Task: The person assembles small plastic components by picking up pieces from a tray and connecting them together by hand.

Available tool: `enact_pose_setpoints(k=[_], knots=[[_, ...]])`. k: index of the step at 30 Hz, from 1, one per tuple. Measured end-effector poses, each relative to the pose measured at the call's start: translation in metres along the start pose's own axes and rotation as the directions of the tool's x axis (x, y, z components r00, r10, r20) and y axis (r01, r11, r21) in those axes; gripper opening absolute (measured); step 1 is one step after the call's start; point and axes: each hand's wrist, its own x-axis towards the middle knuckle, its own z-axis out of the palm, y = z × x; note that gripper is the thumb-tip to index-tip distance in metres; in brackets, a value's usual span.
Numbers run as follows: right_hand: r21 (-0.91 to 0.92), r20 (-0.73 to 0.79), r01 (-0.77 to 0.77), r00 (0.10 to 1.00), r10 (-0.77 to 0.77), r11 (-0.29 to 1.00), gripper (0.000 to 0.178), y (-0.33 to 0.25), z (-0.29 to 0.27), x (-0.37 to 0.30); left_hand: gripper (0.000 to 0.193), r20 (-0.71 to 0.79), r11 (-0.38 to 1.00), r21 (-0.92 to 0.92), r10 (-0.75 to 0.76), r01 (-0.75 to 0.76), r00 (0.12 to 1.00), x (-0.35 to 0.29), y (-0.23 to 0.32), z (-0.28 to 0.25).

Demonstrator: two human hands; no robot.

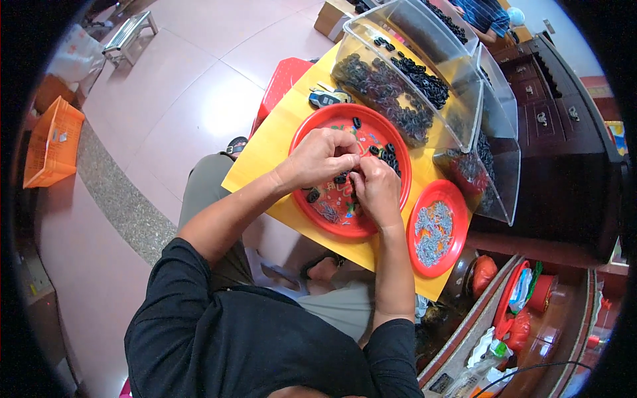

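Note:
My left hand (320,158) and my right hand (379,187) meet over a large round red tray (352,231), fingertips pinched together. Whatever sits between the fingers is too small and covered to name. Small black oval pieces (388,158) lie in the tray to the right of my fingers, with a few more at its left edge. Near the tray's lower side is a little heap of thin silvery metal pieces (328,212). A smaller red plate (424,268) at the right holds many silvery metal pieces (434,229).
Clear plastic bins (458,126) of black pieces stand behind the tray on the yellow table (255,169). A yellow-and-dark object (330,97) lies beside the tray. A red stool (282,83), an orange crate (54,142) and dark drawers (544,113) surround it. Another person (483,16) sits beyond.

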Motion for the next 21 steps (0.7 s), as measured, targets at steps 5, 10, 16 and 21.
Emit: enact_pose_setpoints(k=[5, 10, 16, 21], knots=[[0.061, -0.026, -0.019, 0.999, 0.020, 0.998, 0.012, 0.006, 0.000, -0.004, 0.016, 0.002, 1.000, 0.019, 0.016, -0.016, 1.000, -0.001, 0.001, -0.002], [-0.011, 0.049, -0.021, 0.999, 0.022, 1.000, 0.014, 0.001, -0.006, 0.000, 0.015, -0.009, 1.000, 0.009, 0.010, -0.010, 1.000, -0.001, 0.001, -0.006], [-0.024, 0.168, -0.044, 0.985, 0.047, 0.999, 0.015, 0.007, -0.012, 0.011, 0.014, 0.041, 0.998, 0.022, -0.052, 0.051, 0.998, -0.002, -0.001, -0.006], [-0.054, 0.178, 0.002, 0.984, 0.008, 0.999, 0.014, 0.007, -0.012, 0.010, 0.015, 0.013, 0.997, 0.082, 0.002, -0.004, 1.000, -0.002, -0.001, -0.006]])
